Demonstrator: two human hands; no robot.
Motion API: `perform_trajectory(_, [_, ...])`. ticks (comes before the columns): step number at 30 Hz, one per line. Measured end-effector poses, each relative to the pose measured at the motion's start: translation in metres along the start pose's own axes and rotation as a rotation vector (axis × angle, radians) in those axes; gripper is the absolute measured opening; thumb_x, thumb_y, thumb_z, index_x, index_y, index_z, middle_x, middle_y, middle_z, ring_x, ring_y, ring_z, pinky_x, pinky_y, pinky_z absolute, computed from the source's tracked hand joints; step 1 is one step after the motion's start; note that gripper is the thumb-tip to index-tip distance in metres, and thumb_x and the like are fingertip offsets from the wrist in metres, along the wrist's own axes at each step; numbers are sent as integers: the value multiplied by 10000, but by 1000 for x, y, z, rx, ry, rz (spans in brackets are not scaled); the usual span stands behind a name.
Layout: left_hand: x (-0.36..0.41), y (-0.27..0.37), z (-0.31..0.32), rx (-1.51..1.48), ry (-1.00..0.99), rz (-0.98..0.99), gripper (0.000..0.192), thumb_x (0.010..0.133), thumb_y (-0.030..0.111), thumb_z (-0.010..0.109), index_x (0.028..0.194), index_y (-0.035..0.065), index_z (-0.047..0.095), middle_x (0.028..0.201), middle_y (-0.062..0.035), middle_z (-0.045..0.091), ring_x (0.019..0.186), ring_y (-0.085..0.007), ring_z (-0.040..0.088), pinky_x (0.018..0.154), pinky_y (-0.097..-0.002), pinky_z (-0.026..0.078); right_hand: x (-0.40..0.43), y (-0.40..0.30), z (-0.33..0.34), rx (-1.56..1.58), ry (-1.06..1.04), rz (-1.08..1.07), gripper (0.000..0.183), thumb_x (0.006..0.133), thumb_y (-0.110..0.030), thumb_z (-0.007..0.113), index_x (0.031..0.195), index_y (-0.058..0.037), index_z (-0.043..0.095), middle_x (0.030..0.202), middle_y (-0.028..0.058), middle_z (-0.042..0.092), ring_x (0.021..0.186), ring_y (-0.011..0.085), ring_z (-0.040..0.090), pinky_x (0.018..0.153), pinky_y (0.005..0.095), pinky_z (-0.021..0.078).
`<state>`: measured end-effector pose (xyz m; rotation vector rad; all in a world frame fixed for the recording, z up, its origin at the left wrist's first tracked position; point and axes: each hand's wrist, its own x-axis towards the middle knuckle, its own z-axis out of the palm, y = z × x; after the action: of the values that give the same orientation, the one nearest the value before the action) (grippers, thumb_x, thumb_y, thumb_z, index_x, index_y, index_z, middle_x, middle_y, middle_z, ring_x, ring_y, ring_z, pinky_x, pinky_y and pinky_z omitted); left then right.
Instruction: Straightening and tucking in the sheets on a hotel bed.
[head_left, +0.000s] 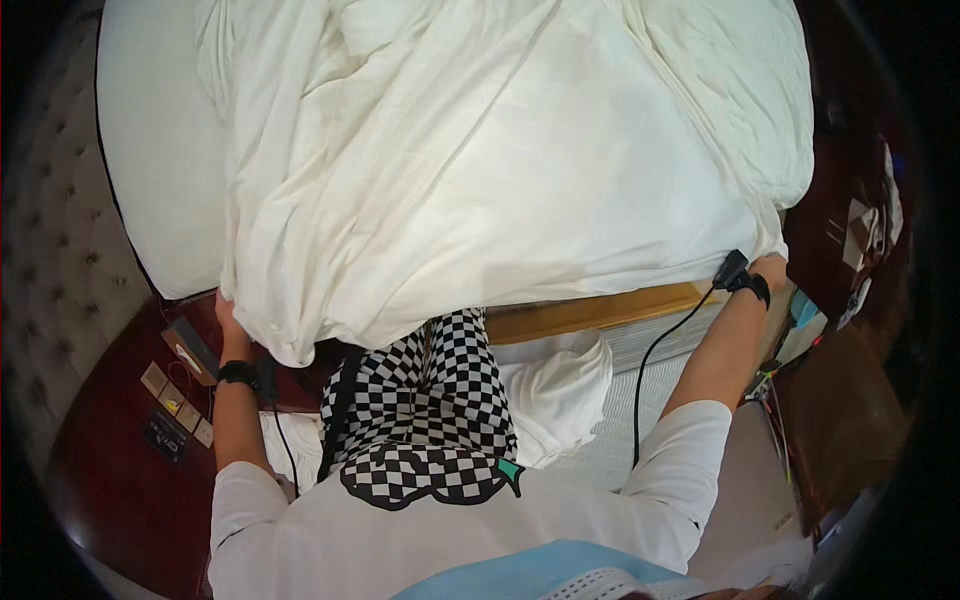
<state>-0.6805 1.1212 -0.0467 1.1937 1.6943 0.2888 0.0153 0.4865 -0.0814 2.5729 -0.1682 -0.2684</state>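
Observation:
A rumpled white sheet or duvet cover (465, 187) spreads over a bed before me, its near edge pulled out between both hands. My left hand (227, 311) grips its left corner; cloth partly covers the fingers. At the right, my right hand (770, 270) is closed on the other corner, its fingers mostly hidden in the fabric. Beneath lies a white mattress (165, 187), visible at the left side. Each wrist wears a black band with a cabled device. More white cloth (559, 390) lies low beside my checkered trousers.
A dark red bedside table (112, 420) at left holds a tissue box (191, 350) and small cards (171, 397). A wooden bed edge (600, 311) runs under the cloth. At right are a brown chair or bag (847, 427) and a dark surface with papers (860, 232).

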Motion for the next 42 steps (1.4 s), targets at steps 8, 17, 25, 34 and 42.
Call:
perform_trajectory(8, [-17, -29, 35, 225, 38, 91, 416, 775, 13, 463, 1178, -9, 364, 1106, -138, 463, 999, -220, 471, 874, -313, 371, -129, -71, 26, 1844, -559, 254, 564, 796, -399, 514, 1226, -69, 355, 1189, 122, 431, 1044, 259, 445, 810, 407, 407])
perform_trajectory(17, [-41, 28, 105, 1028, 194, 636, 702, 687, 311, 660, 1210, -21, 330, 1212, -239, 330, 1130, -370, 309, 950, -447, 245, -306, -193, 22, 1703, -1019, 425, 337, 830, -333, 501, 1085, -115, 473, 997, 49, 536, 899, 190, 521, 695, 354, 443])
perform_trajectory(25, [-54, 17, 78, 511, 306, 154, 732, 717, 431, 623, 1225, -2, 322, 1259, -192, 303, 1138, -326, 327, 916, -443, 287, -395, -232, -13, 1777, -1015, 266, 187, 822, -209, 499, 895, -40, 531, 751, 42, 563, 664, 144, 537, 545, 279, 436])
perform_trajectory(34, [-79, -22, 51, 448, 155, 12, 494, 784, 297, 575, 1137, 0, 399, 998, -166, 551, 887, -255, 536, 775, -332, 412, -406, -239, 43, 1277, -854, -81, 194, 813, -177, 549, 852, 11, 519, 654, 58, 541, 444, 129, 469, 394, 257, 404])
perform_trajectory(42, [-85, -58, 82, -157, 140, -123, 255, 894, 118, 364, 1057, -40, 479, 977, -93, 542, 879, -165, 490, 780, -276, 387, -273, -135, 11, 1524, -397, 135, 180, 830, -176, 499, 774, -6, 515, 588, 49, 500, 475, 122, 466, 439, 260, 386])
